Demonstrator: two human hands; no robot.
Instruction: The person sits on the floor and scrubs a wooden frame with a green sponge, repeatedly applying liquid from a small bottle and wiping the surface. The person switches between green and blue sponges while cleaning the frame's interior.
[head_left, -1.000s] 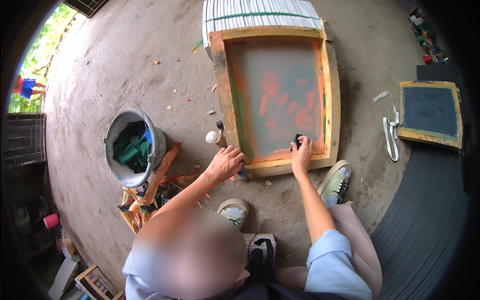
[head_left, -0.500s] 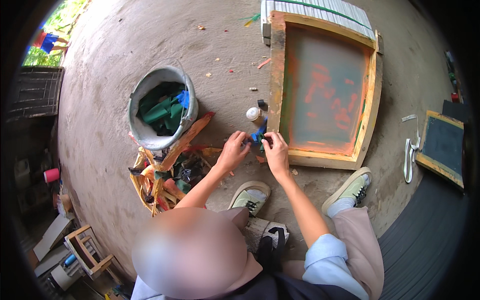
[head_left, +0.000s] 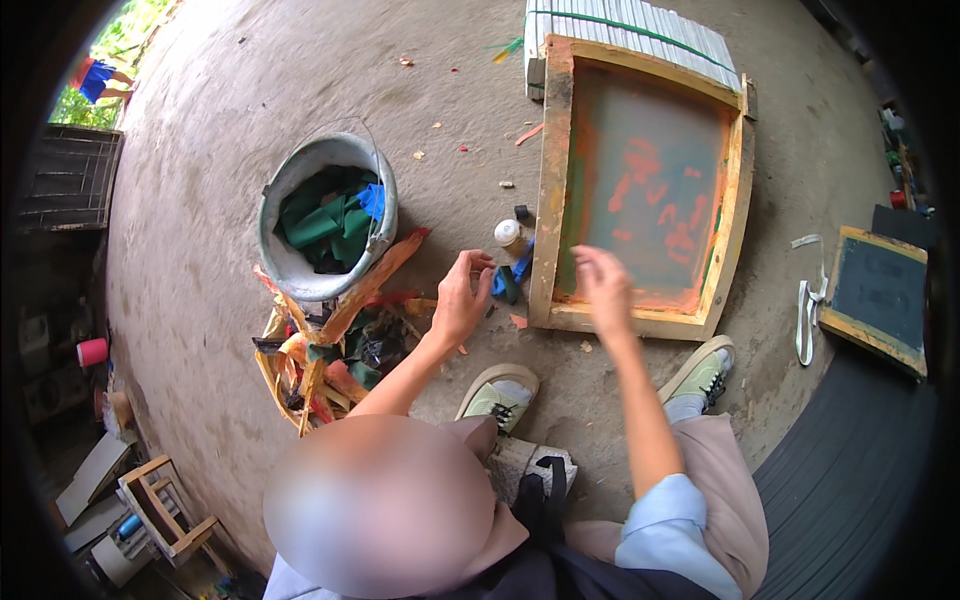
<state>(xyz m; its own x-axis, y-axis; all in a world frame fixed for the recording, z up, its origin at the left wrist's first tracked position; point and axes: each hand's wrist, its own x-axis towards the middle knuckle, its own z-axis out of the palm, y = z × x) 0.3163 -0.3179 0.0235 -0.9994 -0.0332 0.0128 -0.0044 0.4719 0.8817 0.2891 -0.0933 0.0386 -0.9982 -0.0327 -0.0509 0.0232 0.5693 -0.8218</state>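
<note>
My left hand [head_left: 463, 298] hovers with loosely bent fingers and nothing visible in it. Just right of its fingertips lie a small dark green scrap [head_left: 510, 285] and a blue scrap [head_left: 523, 262] on the floor. My right hand [head_left: 606, 288] is slightly blurred, fingers partly stretched, over the near left corner of a wooden-framed mesh screen [head_left: 545, 200]. Orange ink stains the greyish mesh. A small white-capped bottle [head_left: 508, 233] stands beside the frame's left side, next to a small black piece [head_left: 521, 212].
A grey bucket [head_left: 268, 235] holding green and blue cloth stands to the left. A torn heap of scraps [head_left: 345, 345] lies in front of it. Strapped white slats [head_left: 640, 25] sit behind the screen. At right are a smaller framed screen [head_left: 880, 290] and a white strap [head_left: 806, 320].
My right hand has left the green scrap and swung right, over the screen's near corner. The scrap now lies on the floor. My left hand has shifted slightly left and up.
</note>
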